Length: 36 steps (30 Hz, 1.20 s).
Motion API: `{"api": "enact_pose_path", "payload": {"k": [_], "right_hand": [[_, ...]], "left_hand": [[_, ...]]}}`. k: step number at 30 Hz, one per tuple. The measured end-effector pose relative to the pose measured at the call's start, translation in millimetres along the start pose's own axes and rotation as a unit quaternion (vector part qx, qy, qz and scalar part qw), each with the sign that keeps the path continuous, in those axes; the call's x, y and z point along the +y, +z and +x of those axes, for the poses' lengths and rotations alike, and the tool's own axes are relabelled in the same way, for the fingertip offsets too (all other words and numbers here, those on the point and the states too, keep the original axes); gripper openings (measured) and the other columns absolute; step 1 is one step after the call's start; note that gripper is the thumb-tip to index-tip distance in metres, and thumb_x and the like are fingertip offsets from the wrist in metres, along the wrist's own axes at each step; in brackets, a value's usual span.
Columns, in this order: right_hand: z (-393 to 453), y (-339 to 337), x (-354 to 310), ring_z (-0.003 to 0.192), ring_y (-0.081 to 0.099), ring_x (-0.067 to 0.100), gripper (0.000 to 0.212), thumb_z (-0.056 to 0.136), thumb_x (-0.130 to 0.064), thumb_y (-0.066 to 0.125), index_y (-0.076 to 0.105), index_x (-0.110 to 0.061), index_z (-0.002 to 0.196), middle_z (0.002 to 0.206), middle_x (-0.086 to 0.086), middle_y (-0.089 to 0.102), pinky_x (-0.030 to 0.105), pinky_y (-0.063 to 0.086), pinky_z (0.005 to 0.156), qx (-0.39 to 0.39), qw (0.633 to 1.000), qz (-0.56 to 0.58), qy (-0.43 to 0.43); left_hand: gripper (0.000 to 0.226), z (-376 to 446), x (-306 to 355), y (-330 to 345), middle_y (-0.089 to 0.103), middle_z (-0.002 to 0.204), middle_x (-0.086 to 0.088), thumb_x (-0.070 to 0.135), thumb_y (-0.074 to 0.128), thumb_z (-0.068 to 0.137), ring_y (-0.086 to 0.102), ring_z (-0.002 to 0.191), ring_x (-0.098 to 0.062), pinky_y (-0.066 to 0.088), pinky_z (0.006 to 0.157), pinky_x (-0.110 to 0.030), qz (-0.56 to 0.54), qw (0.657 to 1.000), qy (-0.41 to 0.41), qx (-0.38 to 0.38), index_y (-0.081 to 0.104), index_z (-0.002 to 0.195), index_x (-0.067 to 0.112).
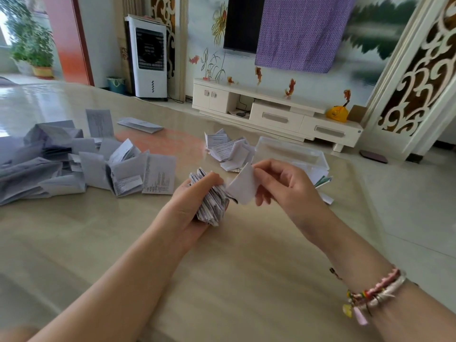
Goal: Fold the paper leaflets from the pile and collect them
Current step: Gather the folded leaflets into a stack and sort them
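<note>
Both hands are busy above the middle of the bench [234, 280]. My left hand [195, 206] grips a thick bundle of folded leaflets [211, 201], fingers curled under it and thumb laid across its top. My right hand [288, 183] pinches a single white leaflet [243, 187] between thumb and fingertips, its blank side towards me and its lower edge touching the bundle. A string of braided bracelets [375, 292] sits on my right wrist.

Towards the bench's left edge lies the pile of unfolded leaflets [49, 156], a loose spread of larger sheets, some half open and standing on their creases, with a few flat ones further back. Beyond my hands, towards the far edge, sits a smaller heap of folded leaflets [229, 151], and just beside it on the right a clear plastic box [293, 151], with more folded paper lying under its near side.

Past the bench, a white TV cabinet [276, 112] stands against the painted wall, a yellow bag [336, 113] on its right end. A purple cloth [303, 30] hangs over part of the dark screen [243, 23]. A white air cooler [148, 58] stands to the left.
</note>
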State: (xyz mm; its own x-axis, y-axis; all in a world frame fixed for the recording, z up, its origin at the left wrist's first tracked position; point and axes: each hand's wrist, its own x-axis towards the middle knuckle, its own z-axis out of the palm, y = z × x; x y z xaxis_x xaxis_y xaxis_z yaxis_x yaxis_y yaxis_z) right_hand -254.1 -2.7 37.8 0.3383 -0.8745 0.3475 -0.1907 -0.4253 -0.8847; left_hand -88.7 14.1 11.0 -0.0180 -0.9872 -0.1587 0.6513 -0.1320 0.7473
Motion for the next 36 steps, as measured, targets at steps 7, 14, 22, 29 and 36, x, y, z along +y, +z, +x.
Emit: {"api": "enact_pose_path", "payload": {"k": [7,14,22,29,36], "right_hand": [[0,10,3,0.061,0.044,0.010,0.014,0.097,-0.002,0.046,0.053,-0.009,0.087,0.069,0.001,0.051,0.018,0.039,0.058,0.008,0.999,-0.011,-0.029],[-1,24,8,0.083,0.053,0.013,0.011,0.089,-0.016,0.059,0.052,-0.023,0.086,0.081,-0.010,0.056,0.024,0.042,0.072,0.014,0.980,-0.180,-0.089],[-4,27,15,0.094,0.041,0.005,0.025,0.085,-0.035,0.069,0.051,-0.029,0.101,0.096,-0.012,0.050,0.024,0.037,0.084,0.097,0.934,-0.321,-0.121],[-4,-32,32,0.109,0.043,0.021,0.021,0.085,-0.008,0.060,0.056,-0.023,0.099,0.110,-0.005,0.048,0.032,0.038,0.087,0.244,0.895,-0.373,-0.013],[-4,-66,59,0.137,0.019,0.031,0.027,0.089,-0.004,0.050,0.066,-0.019,0.105,0.154,0.008,0.026,0.042,0.021,0.109,0.213,0.819,-0.507,0.163]], "left_hand": [[0.005,-5,2,-1,0.058,0.073,-0.008,0.010,0.061,0.086,0.058,0.067,-0.016,0.048,0.074,-0.029,-0.032,0.999,-0.037,-0.021,0.058,0.087,0.005],[0.023,-9,1,2,0.071,0.086,-0.007,0.022,0.057,0.092,0.067,0.072,-0.012,0.055,0.070,-0.022,-0.009,0.994,-0.049,-0.093,0.074,0.090,0.005],[0.036,-9,0,0,0.059,0.079,-0.006,0.011,0.073,0.067,0.061,0.072,-0.015,0.053,0.074,-0.027,0.008,0.996,-0.046,-0.074,0.061,0.101,0.009],[0.042,-12,-2,6,0.057,0.089,-0.010,0.010,0.074,0.059,0.056,0.068,-0.014,0.051,0.057,-0.023,0.059,0.997,-0.034,-0.043,0.062,0.100,0.010],[0.017,-6,-11,11,0.064,0.069,-0.007,0.002,0.072,0.079,0.062,0.080,-0.028,0.048,0.072,-0.035,0.192,0.981,0.027,-0.014,0.061,0.092,0.008]]}}
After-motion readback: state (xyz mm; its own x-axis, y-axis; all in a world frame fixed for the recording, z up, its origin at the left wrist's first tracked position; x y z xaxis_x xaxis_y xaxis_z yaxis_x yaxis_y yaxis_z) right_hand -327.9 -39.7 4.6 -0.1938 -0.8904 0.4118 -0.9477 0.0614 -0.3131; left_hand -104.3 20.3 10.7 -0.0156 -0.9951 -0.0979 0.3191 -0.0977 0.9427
